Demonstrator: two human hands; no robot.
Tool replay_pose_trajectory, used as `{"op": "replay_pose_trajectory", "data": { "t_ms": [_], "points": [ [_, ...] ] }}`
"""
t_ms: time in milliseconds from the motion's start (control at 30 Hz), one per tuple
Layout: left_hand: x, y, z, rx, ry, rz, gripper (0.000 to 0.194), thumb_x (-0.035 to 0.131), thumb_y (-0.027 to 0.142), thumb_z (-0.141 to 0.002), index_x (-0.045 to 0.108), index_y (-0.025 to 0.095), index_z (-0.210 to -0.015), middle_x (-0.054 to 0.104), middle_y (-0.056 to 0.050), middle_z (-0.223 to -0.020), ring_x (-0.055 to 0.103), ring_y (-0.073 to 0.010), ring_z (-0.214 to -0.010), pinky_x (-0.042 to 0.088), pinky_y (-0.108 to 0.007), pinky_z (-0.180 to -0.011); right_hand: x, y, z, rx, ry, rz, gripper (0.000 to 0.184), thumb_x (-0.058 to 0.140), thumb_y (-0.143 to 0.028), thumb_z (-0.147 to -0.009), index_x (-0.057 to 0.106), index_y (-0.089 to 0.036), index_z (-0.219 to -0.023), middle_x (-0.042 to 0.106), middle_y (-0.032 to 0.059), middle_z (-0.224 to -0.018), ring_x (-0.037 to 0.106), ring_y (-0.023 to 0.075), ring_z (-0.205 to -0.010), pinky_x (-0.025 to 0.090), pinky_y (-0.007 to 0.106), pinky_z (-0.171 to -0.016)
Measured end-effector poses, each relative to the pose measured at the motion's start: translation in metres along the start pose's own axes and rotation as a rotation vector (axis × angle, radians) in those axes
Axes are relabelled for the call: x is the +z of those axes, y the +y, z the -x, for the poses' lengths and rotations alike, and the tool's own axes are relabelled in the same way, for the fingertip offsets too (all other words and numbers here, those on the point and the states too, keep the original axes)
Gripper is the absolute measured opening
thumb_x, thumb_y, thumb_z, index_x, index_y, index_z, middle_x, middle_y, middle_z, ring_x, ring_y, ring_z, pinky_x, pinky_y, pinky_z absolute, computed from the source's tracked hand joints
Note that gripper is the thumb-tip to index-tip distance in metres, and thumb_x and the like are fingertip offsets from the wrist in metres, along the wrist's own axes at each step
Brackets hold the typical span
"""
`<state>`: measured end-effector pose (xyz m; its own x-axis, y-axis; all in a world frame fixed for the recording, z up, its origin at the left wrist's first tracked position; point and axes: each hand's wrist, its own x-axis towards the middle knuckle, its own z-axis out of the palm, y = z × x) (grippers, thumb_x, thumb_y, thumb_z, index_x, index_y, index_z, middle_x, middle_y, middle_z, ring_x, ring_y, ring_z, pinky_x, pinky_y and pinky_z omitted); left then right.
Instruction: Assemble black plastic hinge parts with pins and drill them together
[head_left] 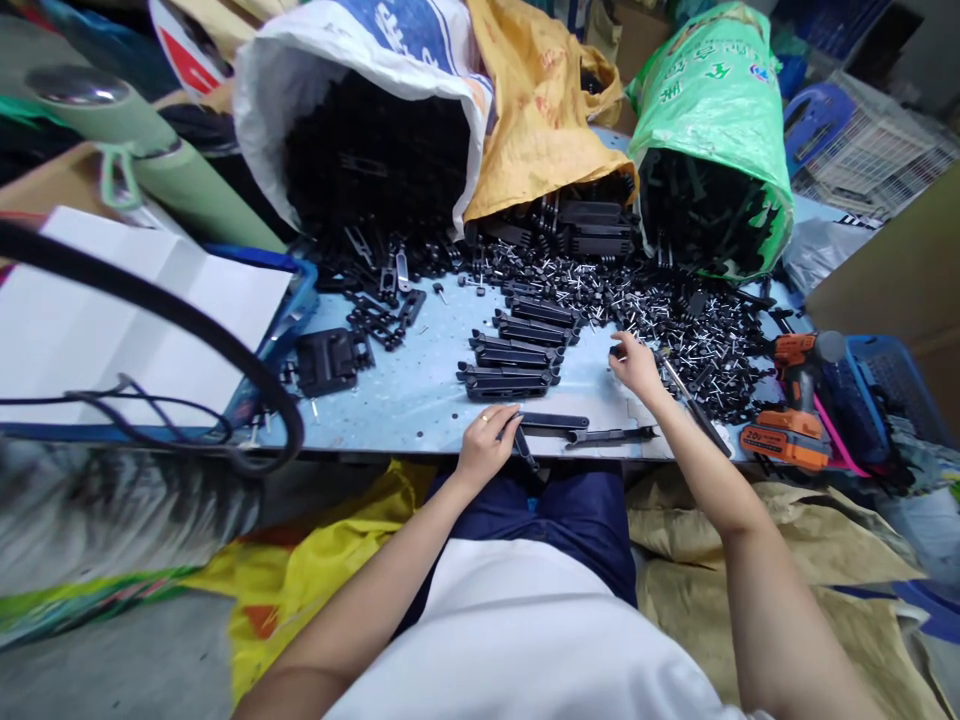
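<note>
My left hand (pixel 487 440) is closed at the table's front edge, its thumb and fingers pinching a jointed black plastic arm (pixel 553 421). One length of that arm lies to the right along the table, and another piece angles down over the edge. Just right of it rests a second slim black arm (pixel 611 437). My right hand (pixel 637 365) is at the near side of a heap of black-headed screws (pixel 697 340), fingertips pinched on a small black part (pixel 618 351) mostly hidden by them. Several folded black arm assemblies (pixel 517 350) lie in a stack between the hands and the bags.
White (pixel 259 110), orange (pixel 540 110) and green (pixel 712 90) bags of black parts line the back. An orange cordless drill (pixel 795 390) lies at right, beside a blue basket (pixel 892 390). Left are a black block (pixel 326 360), paper (pixel 142 300) and a green flask (pixel 187 180).
</note>
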<state>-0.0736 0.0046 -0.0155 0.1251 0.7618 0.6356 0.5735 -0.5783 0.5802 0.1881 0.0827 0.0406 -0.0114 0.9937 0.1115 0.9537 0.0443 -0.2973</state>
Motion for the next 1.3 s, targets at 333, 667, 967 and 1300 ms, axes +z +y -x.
{"op": "replay_pose_trajectory", "data": {
  "t_ms": [333, 667, 967, 1300],
  "points": [
    [0.000, -0.001, 0.001, -0.048, -0.041, 0.024, 0.018, 0.048, 0.024, -0.086, 0.064, 0.018, -0.090, 0.068, -0.006, -0.081, 0.064, -0.0158, -0.075, 0.053, -0.029, -0.070, 0.016, -0.026, 0.095, -0.337, 0.092, -0.298, 0.024, 0.047, -0.037, -0.087, 0.064, -0.020, -0.089, 0.070, 0.0070, -0.086, 0.067, 0.0171, -0.077, 0.055, 0.029, -0.071],
    [-0.007, 0.001, -0.004, 0.276, -0.098, -0.161, 0.021, 0.050, 0.024, -0.085, 0.060, 0.015, -0.101, 0.067, -0.011, -0.093, 0.061, -0.0228, -0.094, 0.048, -0.038, -0.080, 0.021, -0.005, 0.107, -0.643, 0.032, -0.140, 0.040, 0.049, -0.043, -0.086, 0.057, -0.017, -0.115, 0.064, 0.0138, -0.107, 0.060, 0.0205, -0.097, 0.052, 0.036, -0.080],
    [0.006, 0.017, -0.031, 0.557, -0.700, -0.163, 0.050, 0.043, 0.043, -0.086, 0.047, 0.009, -0.122, 0.060, -0.018, -0.113, 0.057, -0.0239, -0.102, 0.042, -0.036, -0.084, 0.016, 0.007, 0.094, -0.733, -0.153, -0.007, 0.041, 0.043, -0.040, -0.089, 0.053, -0.017, -0.122, 0.064, 0.0100, -0.088, 0.059, 0.0176, -0.078, 0.048, 0.031, -0.068],
    [0.005, 0.014, -0.034, 0.456, -0.710, -0.296, 0.038, 0.038, 0.008, -0.084, 0.055, 0.018, -0.116, 0.064, -0.010, -0.098, 0.058, -0.0189, -0.083, 0.039, -0.032, -0.071, -0.041, 0.048, 0.101, 0.224, 0.104, 0.366, 0.031, 0.041, -0.034, -0.088, 0.058, -0.012, -0.101, 0.060, 0.0180, -0.099, 0.054, 0.0286, -0.094, 0.043, 0.038, -0.076]
  ]
}}
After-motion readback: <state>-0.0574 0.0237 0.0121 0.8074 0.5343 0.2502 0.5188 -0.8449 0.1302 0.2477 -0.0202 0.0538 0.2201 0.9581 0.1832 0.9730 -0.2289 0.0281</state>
